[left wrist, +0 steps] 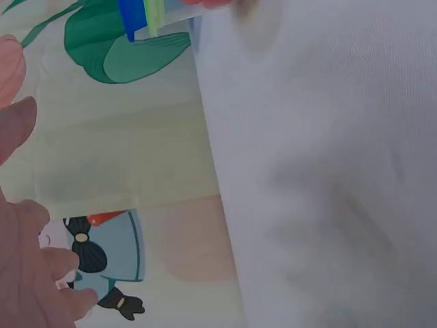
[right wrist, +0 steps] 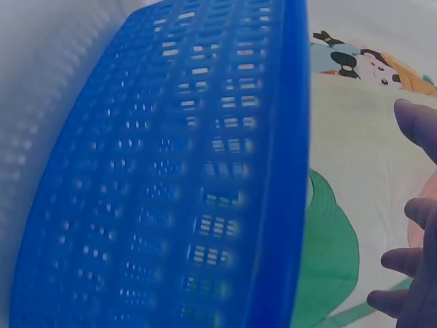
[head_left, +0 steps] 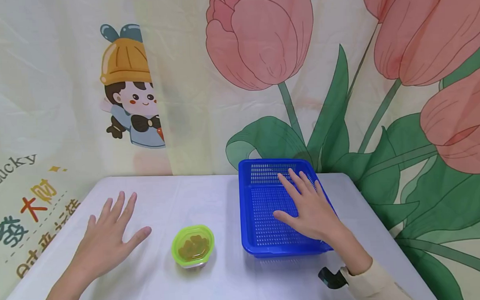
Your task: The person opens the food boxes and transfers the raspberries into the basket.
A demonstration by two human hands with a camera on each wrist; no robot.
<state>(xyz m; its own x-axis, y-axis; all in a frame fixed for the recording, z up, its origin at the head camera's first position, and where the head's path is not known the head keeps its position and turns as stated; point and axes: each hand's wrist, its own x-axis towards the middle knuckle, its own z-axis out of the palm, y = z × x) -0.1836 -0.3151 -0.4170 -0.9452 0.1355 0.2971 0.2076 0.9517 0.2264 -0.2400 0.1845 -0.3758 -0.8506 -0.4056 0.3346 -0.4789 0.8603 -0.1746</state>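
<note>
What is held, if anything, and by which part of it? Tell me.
Nothing is held: the left hand and the right hand are empty, fingers spread, the right over the blue basket.

A blue rectangular basket (head_left: 262, 220), perforated across floor and walls, is standing upright, opening upward, on the white table (head_left: 157, 285). A small lime-green-lidded container (head_left: 193, 247) is sitting upright and closed to its left, not touching; an olive, lobed shape is showing on top.
</note>
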